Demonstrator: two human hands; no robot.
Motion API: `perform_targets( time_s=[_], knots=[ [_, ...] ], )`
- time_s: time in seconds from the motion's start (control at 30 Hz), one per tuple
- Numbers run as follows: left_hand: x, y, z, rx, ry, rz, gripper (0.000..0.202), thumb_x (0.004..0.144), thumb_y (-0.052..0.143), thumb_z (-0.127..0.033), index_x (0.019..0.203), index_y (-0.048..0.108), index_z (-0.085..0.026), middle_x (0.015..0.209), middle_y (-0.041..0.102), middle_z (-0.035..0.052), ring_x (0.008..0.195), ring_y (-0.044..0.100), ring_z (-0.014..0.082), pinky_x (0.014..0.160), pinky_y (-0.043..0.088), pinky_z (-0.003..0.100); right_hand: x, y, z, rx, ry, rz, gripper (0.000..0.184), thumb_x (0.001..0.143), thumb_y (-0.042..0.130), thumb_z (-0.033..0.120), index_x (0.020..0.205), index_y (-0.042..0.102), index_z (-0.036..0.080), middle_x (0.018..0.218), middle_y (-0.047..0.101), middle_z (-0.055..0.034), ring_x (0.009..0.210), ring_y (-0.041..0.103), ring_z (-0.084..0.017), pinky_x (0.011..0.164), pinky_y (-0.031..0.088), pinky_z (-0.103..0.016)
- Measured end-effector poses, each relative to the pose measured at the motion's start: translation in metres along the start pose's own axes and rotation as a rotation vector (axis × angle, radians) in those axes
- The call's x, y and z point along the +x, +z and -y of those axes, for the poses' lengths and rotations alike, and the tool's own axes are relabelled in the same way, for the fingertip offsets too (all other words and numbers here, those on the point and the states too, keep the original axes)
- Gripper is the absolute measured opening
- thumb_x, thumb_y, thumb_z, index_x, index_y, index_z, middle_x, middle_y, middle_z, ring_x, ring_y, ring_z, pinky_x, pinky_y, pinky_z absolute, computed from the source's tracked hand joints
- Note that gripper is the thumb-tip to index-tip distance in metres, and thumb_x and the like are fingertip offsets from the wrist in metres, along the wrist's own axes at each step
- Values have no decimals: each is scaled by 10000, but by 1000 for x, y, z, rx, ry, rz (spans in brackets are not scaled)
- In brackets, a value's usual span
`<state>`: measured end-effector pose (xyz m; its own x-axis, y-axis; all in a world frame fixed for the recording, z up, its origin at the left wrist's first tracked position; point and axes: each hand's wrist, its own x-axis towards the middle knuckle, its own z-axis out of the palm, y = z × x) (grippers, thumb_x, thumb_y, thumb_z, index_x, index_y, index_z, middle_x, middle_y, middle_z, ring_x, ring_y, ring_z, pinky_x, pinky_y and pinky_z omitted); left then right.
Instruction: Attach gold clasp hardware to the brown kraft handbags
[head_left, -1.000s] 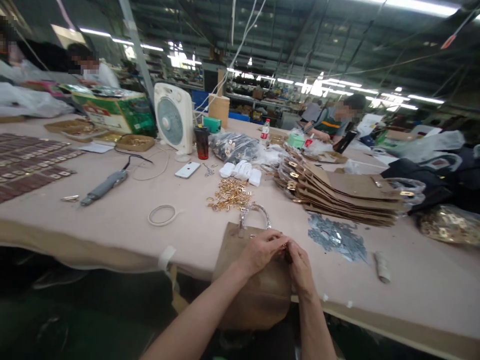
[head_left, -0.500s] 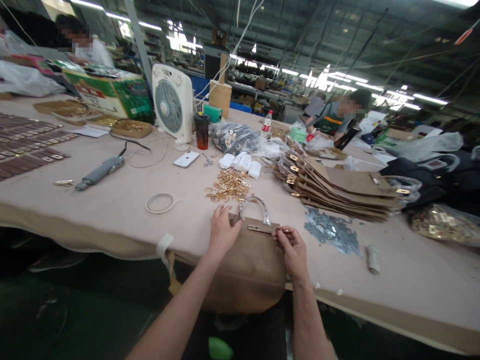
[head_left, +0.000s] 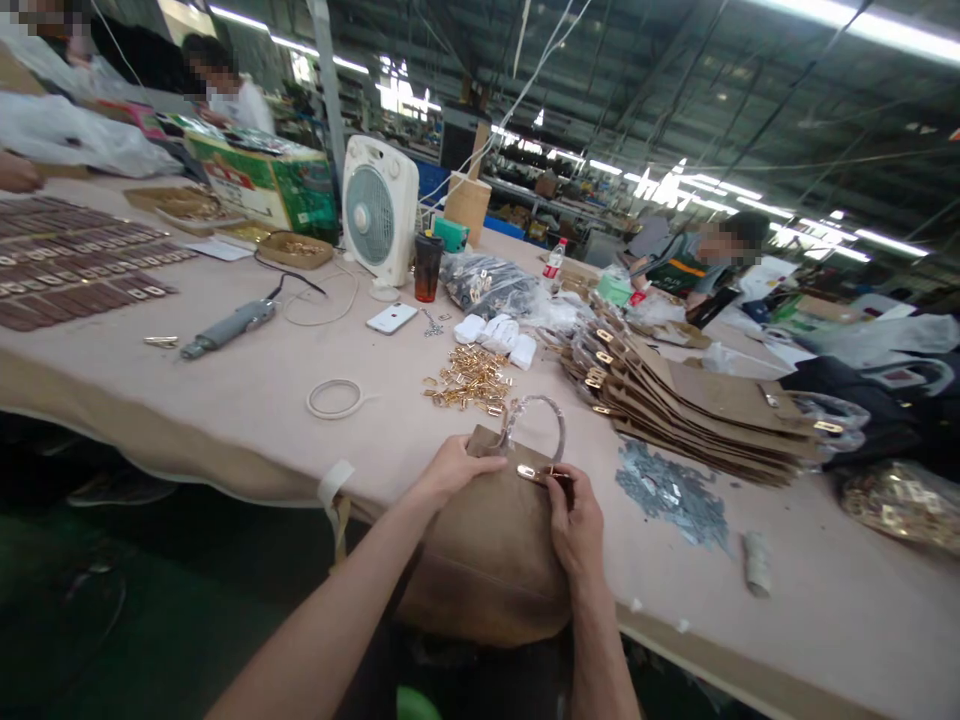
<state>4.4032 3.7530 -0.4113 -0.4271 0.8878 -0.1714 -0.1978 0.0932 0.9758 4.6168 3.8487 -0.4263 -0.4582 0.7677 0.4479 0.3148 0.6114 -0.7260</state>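
Note:
A brown handbag (head_left: 495,540) with a plastic-wrapped handle (head_left: 546,402) leans on the table's front edge and hangs down toward my lap. My left hand (head_left: 459,468) grips its upper left edge, thumb lying across the front and the fingers mostly hidden behind. Near the top of the bag's front sits a gold clasp plate (head_left: 527,472). Just right of that plate, my right hand (head_left: 579,515) is closed in a pinch at the bag's upper right edge. Between its thumb and fingers shows a small gold metal fitting (head_left: 556,474), partly covered.
Beyond the bag lies a pile of gold fittings (head_left: 471,380). Grey metal plates (head_left: 671,490) and a stack of brown bag pieces (head_left: 697,410) are to the right. A tape roll (head_left: 334,399), grey power screwdriver (head_left: 229,330), phone (head_left: 391,317) and fan (head_left: 380,210) stand leftward. Co-workers sit across.
My left hand has gone from spread fingers at the bag's top to a grip on its edge. The right hand has brought the gold fitting closer to the clasp plate. The view has shifted left.

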Motion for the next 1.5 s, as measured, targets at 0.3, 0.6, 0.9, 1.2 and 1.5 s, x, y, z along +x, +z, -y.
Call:
perform_targets(
  time_s=[0.3, 0.6, 0.9, 1.2, 1.5],
  knots=[
    [-5, 9, 6, -420, -84, 65, 507, 589, 975, -401, 974, 777, -136, 864, 801, 67, 734, 727, 201, 751, 561, 307, 14, -16, 29, -106, -126, 225, 215, 1023, 544, 395, 1177, 625, 269, 1039, 719, -37, 835, 687, -196, 802, 548, -346],
    [-7, 3, 4, -555, -239, 221, 416, 736, 899, -332, 1057, 744, -117, 929, 809, 140, 786, 776, 266, 786, 621, 365, 11, -16, 25, 199, 100, 161, 262, 957, 665, 441, 1134, 666, 248, 953, 751, -50, 826, 734, -205, 790, 587, -332],
    [0, 1, 11, -631, -284, 362, 404, 803, 836, -285, 1144, 720, -103, 1000, 799, 173, 853, 786, 291, 825, 631, 393, 16, -27, 11, 296, 117, 233, 219, 925, 713, 408, 1082, 713, 256, 998, 744, -46, 876, 730, -202, 800, 578, -326],
    [2, -1, 15, -647, -266, 336, 371, 818, 818, -273, 1138, 723, -111, 987, 801, 167, 837, 784, 294, 801, 638, 402, 15, -27, 9, 205, 48, 193, 184, 887, 755, 382, 1033, 788, 276, 1053, 777, -53, 963, 716, -241, 853, 572, -377],
    [0, -1, 12, -637, -268, 354, 437, 823, 822, -291, 1207, 709, -116, 1008, 802, 169, 855, 786, 296, 820, 630, 399, 13, -21, 6, 199, 43, 144, 185, 884, 769, 402, 1035, 806, 300, 1076, 797, -49, 1012, 732, -255, 957, 580, -440]
  ],
)
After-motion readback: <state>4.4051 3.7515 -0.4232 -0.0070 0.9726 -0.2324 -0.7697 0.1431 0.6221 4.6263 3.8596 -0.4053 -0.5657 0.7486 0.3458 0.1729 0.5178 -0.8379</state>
